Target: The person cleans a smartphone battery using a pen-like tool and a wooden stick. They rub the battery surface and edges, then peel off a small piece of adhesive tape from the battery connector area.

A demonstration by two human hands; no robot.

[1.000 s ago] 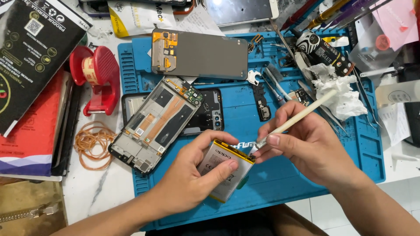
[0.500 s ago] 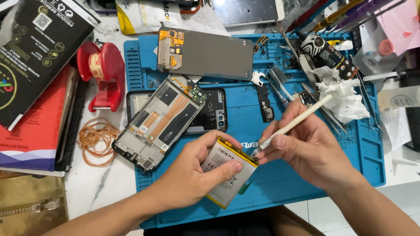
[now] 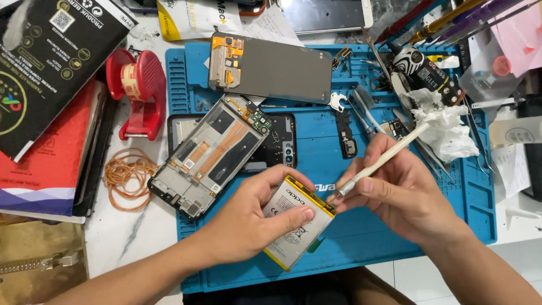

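My left hand (image 3: 248, 226) grips a flat white phone battery (image 3: 296, 223) with a yellow edge, held tilted above the blue work mat (image 3: 389, 248). My right hand (image 3: 403, 197) holds a slim cream-handled tool (image 3: 384, 161) like a pen. Its metal tip sits just off the battery's upper right corner. An opened phone frame (image 3: 212, 155) lies on the mat to the upper left of my left hand. Partly under it is a dark back cover (image 3: 279, 141). A grey screen panel (image 3: 271, 70) rests face down at the mat's far side.
A red tape dispenser (image 3: 141, 93) and a pile of rubber bands (image 3: 127, 175) sit left of the mat. Books and a black box (image 3: 45, 51) fill the far left. Crumpled white tissue (image 3: 446, 127), tweezers and several tools crowd the upper right.
The battery has turned slightly in my left hand and sits a little lower. My right hand with the tool has stayed at the battery's upper corner.
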